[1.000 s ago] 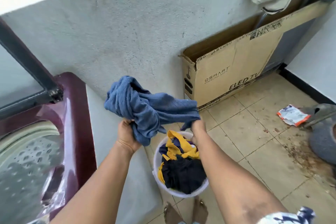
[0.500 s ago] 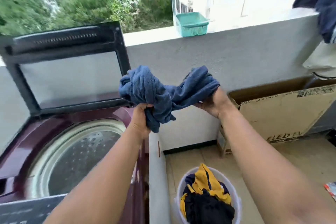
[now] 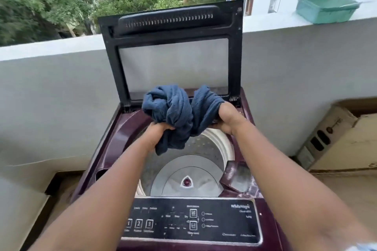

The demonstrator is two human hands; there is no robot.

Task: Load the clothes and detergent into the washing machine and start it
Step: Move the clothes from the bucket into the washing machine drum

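**Loading step: first garment over open drum**

Step in hand, by judgement: clothes loading, blue garment (image 3: pixel 179 116) held bunched above the washing machine (image 3: pixel 114 144), not yet dropped. Drum (image 3: pixel 183 169) looks bare, only the agitator cap visible at the bottom. Lid (image 3: pixel 173 53) propped upright at the rear edge, clear of the drop path.

Left to right:
- Left hand (image 3: pixel 157 134) over the left-rear part of the drum opening, forearm reaching forward and up, fingers closed round the lower bunch of the garment; a loose tail hanging below the fist into the opening.
- Garment twisted into two lumps between the hands, above the rear half of the opening, just in front of the lid hinge.
- Right hand (image 3: pixel 226 118) at the right-rear rim, slightly higher than the left, palm turned inward, fingers clamped on the right lump; fingertips hidden in the cloth.
- Small open tray (image 3: pixel 236 177) at the front-right corner of the top deck, probably for detergent.

Next move calls for: lowering slightly, releasing both grips so the bundle falls centred, not draped on the rim. Detergent and the control panel (image 3: pixel 191 220) at the front edge untouched so far.
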